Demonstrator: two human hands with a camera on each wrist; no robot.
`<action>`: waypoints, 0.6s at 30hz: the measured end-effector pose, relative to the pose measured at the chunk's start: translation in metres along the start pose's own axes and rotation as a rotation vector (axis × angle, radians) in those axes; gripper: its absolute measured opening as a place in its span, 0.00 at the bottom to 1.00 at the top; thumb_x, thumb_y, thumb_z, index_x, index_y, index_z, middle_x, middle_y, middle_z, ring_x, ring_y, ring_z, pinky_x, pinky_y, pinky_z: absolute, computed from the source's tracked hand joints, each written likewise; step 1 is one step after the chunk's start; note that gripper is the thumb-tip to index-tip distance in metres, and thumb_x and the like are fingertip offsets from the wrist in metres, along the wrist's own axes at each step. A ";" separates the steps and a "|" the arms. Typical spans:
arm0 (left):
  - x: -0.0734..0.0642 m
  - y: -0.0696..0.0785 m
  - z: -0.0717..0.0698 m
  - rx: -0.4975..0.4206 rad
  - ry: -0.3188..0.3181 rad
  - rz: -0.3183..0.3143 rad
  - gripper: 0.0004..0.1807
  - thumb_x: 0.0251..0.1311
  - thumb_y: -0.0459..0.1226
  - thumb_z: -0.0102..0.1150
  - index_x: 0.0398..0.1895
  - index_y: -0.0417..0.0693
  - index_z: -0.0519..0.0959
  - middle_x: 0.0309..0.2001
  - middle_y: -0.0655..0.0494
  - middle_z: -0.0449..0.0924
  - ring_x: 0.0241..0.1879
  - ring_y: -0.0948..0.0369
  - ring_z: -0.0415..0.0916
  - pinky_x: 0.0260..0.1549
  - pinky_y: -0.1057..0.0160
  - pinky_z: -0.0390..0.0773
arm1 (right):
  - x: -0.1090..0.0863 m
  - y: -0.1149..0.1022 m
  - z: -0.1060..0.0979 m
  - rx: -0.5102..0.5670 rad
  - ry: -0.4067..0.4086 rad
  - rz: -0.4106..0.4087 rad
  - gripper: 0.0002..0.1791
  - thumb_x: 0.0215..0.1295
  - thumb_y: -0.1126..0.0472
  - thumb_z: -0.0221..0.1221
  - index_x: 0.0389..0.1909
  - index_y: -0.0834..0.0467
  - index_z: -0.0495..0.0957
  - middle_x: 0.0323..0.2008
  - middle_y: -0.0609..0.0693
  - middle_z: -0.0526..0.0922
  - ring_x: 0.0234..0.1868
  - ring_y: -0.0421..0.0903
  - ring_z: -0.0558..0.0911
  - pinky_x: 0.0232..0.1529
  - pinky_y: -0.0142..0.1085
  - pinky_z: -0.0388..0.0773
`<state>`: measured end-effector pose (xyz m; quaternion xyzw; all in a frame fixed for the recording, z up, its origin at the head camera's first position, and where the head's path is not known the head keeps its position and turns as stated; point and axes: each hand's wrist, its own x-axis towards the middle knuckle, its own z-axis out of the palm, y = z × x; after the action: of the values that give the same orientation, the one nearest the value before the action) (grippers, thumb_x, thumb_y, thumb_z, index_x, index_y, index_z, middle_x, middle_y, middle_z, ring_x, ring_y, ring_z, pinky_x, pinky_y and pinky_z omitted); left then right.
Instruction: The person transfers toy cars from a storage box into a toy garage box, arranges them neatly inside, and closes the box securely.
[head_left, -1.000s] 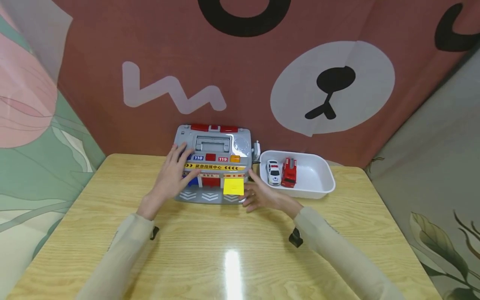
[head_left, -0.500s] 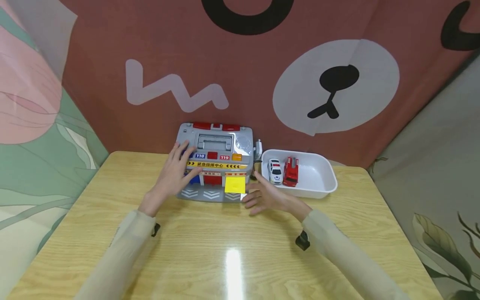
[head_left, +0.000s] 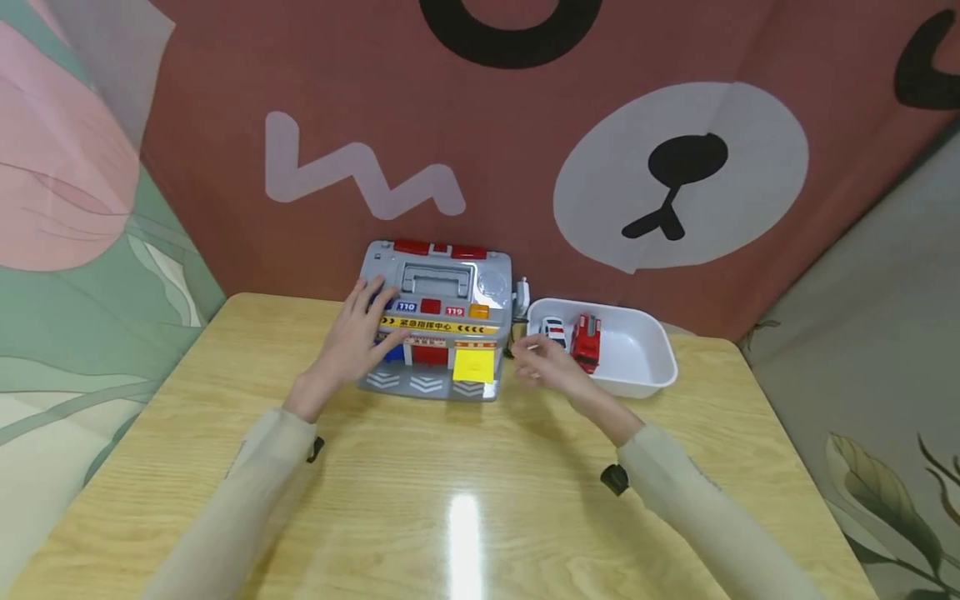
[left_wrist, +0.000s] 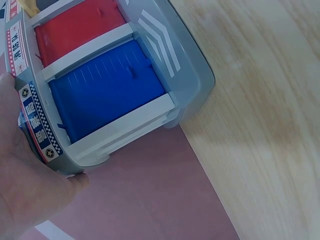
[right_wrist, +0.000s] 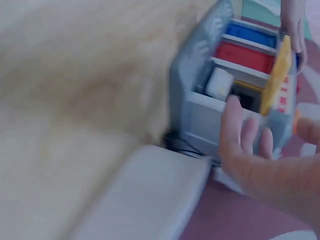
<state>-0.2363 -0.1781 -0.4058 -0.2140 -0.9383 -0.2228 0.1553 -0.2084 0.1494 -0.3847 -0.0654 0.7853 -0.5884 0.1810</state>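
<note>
A grey toy garage (head_left: pixel 491 287) with number buttons stands at the back of the table. My left hand (head_left: pixel 345 337) rests on its top left with fingers spread. The yellow door (head_left: pixel 474 365) is raised; the red door (left_wrist: pixel 80 30) and blue door (left_wrist: pixel 107 90) are down. Inside the yellow-door bay a white object (right_wrist: pixel 219 83), possibly a small vehicle, shows in the right wrist view. My right hand (head_left: pixel 558 371) hovers beside the garage's right end, fingers loosely bent, with nothing visible in them.
A white tray (head_left: pixel 637 385) sits right of the garage. A white toy police car (head_left: pixel 553 330), partly hidden by my right hand, and a red toy fire truck (head_left: pixel 587 342) lie in it. A cloth with a bear print (head_left: pixel 502 142) hangs behind the wooden table (head_left: pixel 390 492).
My right hand has moved from in front of the yellow door up and right, towards the tray. My left hand stays on the garage. The head view has shifted slightly.
</note>
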 end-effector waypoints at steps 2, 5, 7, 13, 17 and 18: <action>0.000 0.000 0.001 0.008 -0.007 -0.003 0.39 0.66 0.56 0.53 0.73 0.46 0.57 0.75 0.41 0.45 0.73 0.42 0.36 0.67 0.39 0.46 | 0.000 -0.009 0.002 -0.139 0.098 -0.124 0.20 0.69 0.61 0.56 0.55 0.68 0.66 0.42 0.60 0.75 0.41 0.57 0.78 0.44 0.46 0.79; 0.001 0.001 0.003 0.010 -0.008 0.005 0.39 0.66 0.56 0.53 0.73 0.45 0.57 0.74 0.41 0.46 0.73 0.41 0.37 0.67 0.39 0.46 | 0.002 -0.021 0.006 -0.393 0.186 -0.307 0.21 0.64 0.65 0.61 0.55 0.65 0.68 0.42 0.59 0.73 0.41 0.53 0.75 0.41 0.42 0.77; 0.002 0.002 0.004 0.010 -0.009 0.013 0.39 0.65 0.56 0.53 0.72 0.45 0.57 0.74 0.40 0.46 0.73 0.41 0.37 0.67 0.38 0.47 | 0.003 -0.030 0.009 -0.557 0.202 -0.378 0.26 0.62 0.64 0.63 0.59 0.63 0.67 0.47 0.60 0.71 0.45 0.53 0.72 0.43 0.42 0.75; -0.001 0.002 0.004 -0.005 -0.006 0.002 0.39 0.65 0.55 0.53 0.72 0.45 0.57 0.74 0.40 0.46 0.73 0.41 0.37 0.67 0.39 0.46 | 0.017 -0.045 0.026 -0.932 0.118 -0.423 0.41 0.57 0.55 0.69 0.70 0.56 0.62 0.65 0.61 0.61 0.61 0.57 0.62 0.56 0.51 0.71; -0.001 0.001 0.003 0.001 0.005 0.010 0.38 0.66 0.55 0.53 0.72 0.44 0.57 0.74 0.39 0.46 0.73 0.41 0.37 0.67 0.39 0.46 | 0.029 -0.046 0.044 -1.068 0.113 -0.401 0.46 0.54 0.53 0.72 0.72 0.54 0.59 0.64 0.60 0.60 0.59 0.57 0.63 0.56 0.50 0.72; 0.000 0.000 0.002 0.000 0.006 0.009 0.38 0.66 0.55 0.53 0.72 0.44 0.57 0.74 0.39 0.46 0.73 0.41 0.37 0.67 0.39 0.46 | 0.031 -0.046 0.048 -1.091 0.120 -0.403 0.47 0.53 0.53 0.72 0.72 0.54 0.59 0.63 0.60 0.61 0.58 0.57 0.63 0.55 0.49 0.71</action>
<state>-0.2363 -0.1767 -0.4079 -0.2175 -0.9369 -0.2225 0.1591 -0.2247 0.0827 -0.3592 -0.2639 0.9557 -0.1245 -0.0389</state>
